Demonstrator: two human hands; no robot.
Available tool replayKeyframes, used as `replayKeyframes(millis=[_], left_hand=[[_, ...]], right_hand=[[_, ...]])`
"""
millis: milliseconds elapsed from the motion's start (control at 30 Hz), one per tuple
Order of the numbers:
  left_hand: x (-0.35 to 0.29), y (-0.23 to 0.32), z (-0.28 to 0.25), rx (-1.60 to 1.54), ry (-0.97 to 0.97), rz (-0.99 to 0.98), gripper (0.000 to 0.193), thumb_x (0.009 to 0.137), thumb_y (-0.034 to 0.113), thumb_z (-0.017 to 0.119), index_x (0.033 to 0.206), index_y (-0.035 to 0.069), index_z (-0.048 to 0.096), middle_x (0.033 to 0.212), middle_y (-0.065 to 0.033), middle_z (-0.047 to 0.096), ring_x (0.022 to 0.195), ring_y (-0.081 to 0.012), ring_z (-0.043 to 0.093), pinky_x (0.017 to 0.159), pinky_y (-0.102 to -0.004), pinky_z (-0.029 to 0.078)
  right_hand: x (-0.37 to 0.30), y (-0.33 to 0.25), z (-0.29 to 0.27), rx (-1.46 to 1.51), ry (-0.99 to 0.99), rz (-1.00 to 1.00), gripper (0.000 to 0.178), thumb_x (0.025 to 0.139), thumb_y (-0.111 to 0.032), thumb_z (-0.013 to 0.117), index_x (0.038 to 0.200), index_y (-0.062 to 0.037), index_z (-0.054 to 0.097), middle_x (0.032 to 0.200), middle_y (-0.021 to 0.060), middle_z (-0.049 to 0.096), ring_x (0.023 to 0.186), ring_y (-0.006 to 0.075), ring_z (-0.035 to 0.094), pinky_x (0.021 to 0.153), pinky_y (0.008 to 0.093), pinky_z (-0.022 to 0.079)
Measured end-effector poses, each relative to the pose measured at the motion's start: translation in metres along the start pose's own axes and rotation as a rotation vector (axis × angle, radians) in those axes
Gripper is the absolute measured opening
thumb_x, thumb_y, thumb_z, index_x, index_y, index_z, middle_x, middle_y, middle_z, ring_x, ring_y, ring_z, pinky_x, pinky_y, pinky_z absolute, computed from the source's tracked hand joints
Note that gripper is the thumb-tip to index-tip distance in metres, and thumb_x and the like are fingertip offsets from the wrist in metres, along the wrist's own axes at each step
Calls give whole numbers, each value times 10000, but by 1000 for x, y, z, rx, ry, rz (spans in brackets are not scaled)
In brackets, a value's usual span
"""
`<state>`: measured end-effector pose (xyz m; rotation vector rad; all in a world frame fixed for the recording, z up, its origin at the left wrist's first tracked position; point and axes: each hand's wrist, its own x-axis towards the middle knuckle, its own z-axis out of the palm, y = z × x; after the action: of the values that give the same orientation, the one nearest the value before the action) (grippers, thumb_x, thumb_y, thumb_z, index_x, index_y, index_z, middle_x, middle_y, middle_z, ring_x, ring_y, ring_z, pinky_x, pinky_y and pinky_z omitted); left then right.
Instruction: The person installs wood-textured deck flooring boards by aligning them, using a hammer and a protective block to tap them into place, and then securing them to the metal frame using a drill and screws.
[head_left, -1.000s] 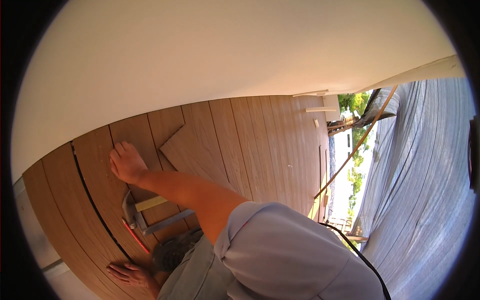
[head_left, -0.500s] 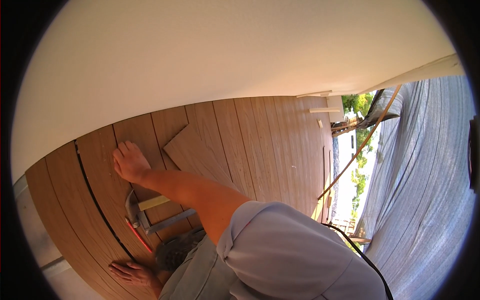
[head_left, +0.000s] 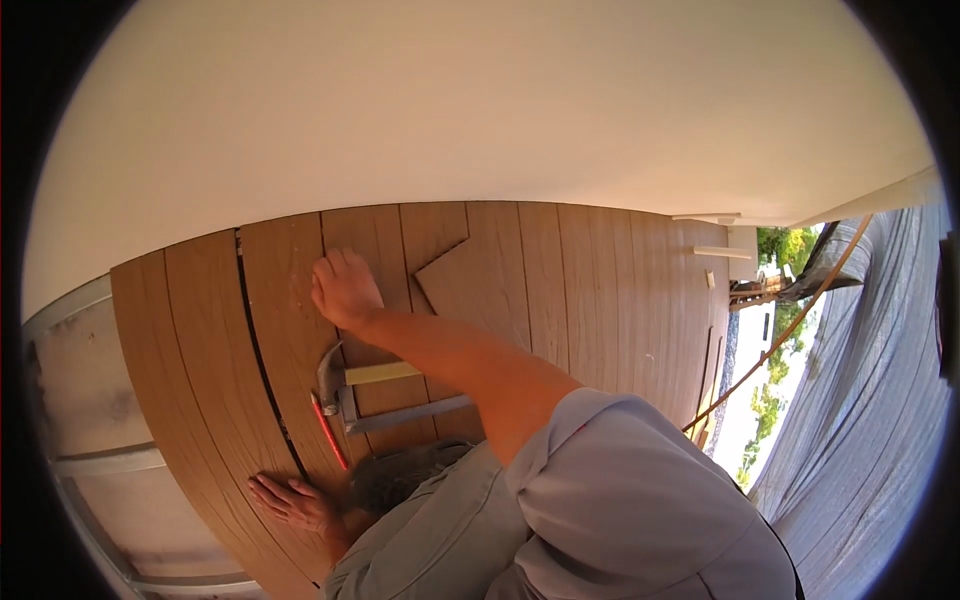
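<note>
My right hand [head_left: 346, 290] rests knuckles-up on a brown wood-grain plank [head_left: 285, 270], its fingers curled closed. Whatever lies under those fingers is hidden. My left hand [head_left: 295, 506] is pressed flat, fingers stretched out, on planks beside the lower end of a dark open gap [head_left: 262, 350]. Between the two hands lies a claw hammer [head_left: 328, 378] with a pale yellow handle. Close by are a grey metal bar with a bent end [head_left: 405, 412] and a thin red pencil-like stick [head_left: 328, 432]. Neither hand touches these tools.
A loose cut plank [head_left: 478, 285] lies across the floor beyond my right forearm. A plain pale wall [head_left: 480, 110] borders the planks. Bare metal framing [head_left: 110, 460] shows past the plank ends on the left. Grey netting [head_left: 860, 370] and a slanting pole [head_left: 780, 335] stand at the right.
The view has turned, so the floor and tools sit farther right and more framing shows at left. Both hands stay at about the same spots on the planks.
</note>
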<state>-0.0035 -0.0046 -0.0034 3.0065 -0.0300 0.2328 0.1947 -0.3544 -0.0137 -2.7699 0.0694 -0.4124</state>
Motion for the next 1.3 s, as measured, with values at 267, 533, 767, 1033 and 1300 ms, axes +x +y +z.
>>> replayKeyframes(millis=[267,533,767,1033,1300], left_hand=[[13,18,0,-12,-12,-83,559,1083,320,427,1551,16,463,1618,-196,432,1489,-415,401,1233,-555,302],[36,2,-12,-251,-124,-293,669,868,223,698,1494,58,529,1619,-159,431,1503,-367,385,1259,-531,283],[-5,-22,-18,-279,-43,-244,658,966,283,606,1557,40,446,1675,-166,353,1559,-322,317,1297,-496,228],[-1,5,4,-330,143,-198,634,964,258,585,1539,19,464,1665,-177,372,1546,-328,344,1294,-504,236],[3,-3,1,-348,114,-204,633,973,257,575,1546,17,451,1674,-173,356,1555,-328,326,1296,-504,229]], right_hand=[[20,13,-5,25,52,-33,136,872,-83,667,934,-59,548,909,163,550,848,382,546,765,507,476],[46,-2,9,-112,-18,-114,92,943,-91,644,1005,-27,619,933,206,610,919,410,596,831,534,479],[-5,-14,14,-168,2,-155,206,984,-168,562,920,5,654,912,251,667,829,440,634,767,568,504],[42,82,55,-117,-16,-263,197,981,-167,561,910,-5,647,906,240,661,831,432,630,770,561,503],[26,29,32,-164,-56,-222,188,978,-167,561,900,-14,640,900,228,654,833,423,626,773,554,503]])
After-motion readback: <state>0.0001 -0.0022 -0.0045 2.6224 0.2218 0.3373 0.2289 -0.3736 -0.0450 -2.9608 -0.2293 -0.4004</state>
